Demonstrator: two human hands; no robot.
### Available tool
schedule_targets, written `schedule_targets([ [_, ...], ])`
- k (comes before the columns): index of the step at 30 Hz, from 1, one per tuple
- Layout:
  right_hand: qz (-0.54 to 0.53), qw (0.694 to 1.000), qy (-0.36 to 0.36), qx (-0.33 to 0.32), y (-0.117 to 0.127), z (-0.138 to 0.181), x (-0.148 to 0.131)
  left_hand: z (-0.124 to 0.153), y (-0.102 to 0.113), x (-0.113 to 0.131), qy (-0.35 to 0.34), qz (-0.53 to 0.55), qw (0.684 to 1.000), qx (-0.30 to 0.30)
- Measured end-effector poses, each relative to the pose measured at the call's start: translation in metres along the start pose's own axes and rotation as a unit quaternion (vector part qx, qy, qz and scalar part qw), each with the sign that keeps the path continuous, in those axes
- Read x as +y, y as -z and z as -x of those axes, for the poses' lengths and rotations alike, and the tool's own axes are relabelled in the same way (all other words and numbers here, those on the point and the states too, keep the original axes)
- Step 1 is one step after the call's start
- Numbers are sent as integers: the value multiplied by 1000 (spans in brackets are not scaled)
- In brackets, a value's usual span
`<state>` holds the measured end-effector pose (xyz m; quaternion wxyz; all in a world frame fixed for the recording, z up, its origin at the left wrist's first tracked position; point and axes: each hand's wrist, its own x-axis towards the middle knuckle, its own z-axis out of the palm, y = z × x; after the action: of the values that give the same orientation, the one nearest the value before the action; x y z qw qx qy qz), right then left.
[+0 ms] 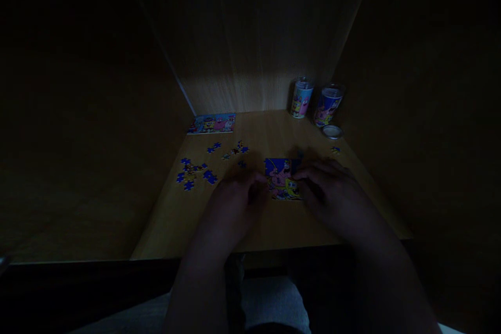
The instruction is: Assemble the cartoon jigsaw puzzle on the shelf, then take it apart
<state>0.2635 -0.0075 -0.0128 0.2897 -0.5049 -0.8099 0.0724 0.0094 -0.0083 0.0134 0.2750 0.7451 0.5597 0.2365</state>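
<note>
Head view: showing a partly assembled puzzle lying flat on a wooden surface, between both hands and toward the front edge. Displaying pink and yellow cartoon figures against dark blue. Holding the left hand at the left edge of the puzzle, bringing the fingers up to that edge; in dim light, not revealing whether clamping on it or merely touching. Holding the right hand over the right edge, reaching the fingers onto the puzzle and covering part of that side; again leaving the grip unclear, with any piece between thumb and fingers hidden in shadow.

Left of the left hand: showing loose pieces lying scattered, mostly blue, some touching or overlapping. Beyond the right hand: showing a single loose piece lying near the right side.

At the back left: showing a flat picture panel lying near the rear wall. At the back right: showing a light blue canister and a dark blue canister standing side by side, with a round lid lying just in front of the latter.
</note>
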Motion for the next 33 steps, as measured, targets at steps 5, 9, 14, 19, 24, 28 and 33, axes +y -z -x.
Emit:
schedule_targets([
  [5,-1,1000,0,4,0,0,0,-1,-1,-2,-30,11,999,7],
  [9,0,1000,0,6,-1,0,0,-2,-2,-3,-55,8,998,23],
  [14,-4,1000,-3,3,0,0,1,-2,-3,-8,-73,-15,997,26],
  [19,-1,1000,-2,1,0,0,1,-1,-6,-9,-100,-41,994,30],
  [24,3,1000,0,-2,-1,0,2,-1,-6,-7,-128,-50,990,41],
  [28,8,1000,-2,-2,-1,0,2,-1,-5,-7,-130,-47,989,43],
  [33,3,1000,-1,1,0,-1,2,-1,-4,-3,-118,-42,991,37],
])
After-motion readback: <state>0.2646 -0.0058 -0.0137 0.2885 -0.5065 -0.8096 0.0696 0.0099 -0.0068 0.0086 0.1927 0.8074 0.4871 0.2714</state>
